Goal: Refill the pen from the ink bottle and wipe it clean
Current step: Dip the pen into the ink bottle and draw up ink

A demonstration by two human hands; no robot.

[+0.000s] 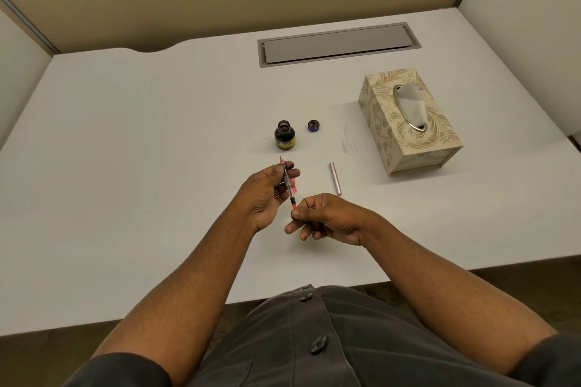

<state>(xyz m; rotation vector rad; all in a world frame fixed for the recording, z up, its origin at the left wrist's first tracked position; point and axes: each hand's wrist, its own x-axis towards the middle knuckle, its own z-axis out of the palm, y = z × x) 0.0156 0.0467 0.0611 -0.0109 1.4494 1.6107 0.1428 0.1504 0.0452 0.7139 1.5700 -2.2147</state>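
Pink and clear plastic shows between two hands: it is the pen (288, 186), with its outer case off, held up over the white desk (125, 151). The left hand (267, 192) holds the pen near its pointed end, with the fingers curled round the far side and the thumb pressed along the near side, so this grip is closed tight on the pen. The sharp tip pokes out past the left fingers and points away from the person. The right hand (323, 218) pinches the red back end of the pen with the thumb and first finger, and its other fingers are curled under. So both hands hold the same pen, one at each end, and the pen slants between them. Just past the tip, a little farther from the person than the left hand, stands the ink bottle (284, 135), upright and open. Its cap (313, 125) lies on the desk just to the right of the bottle, not touching it. To the right of the hands, near the right hand's knuckles, lies a silver pen barrel (335, 177) flat on the desk. Farther off to the right sits a patterned tissue box (405, 122) with a white tissue sticking up.
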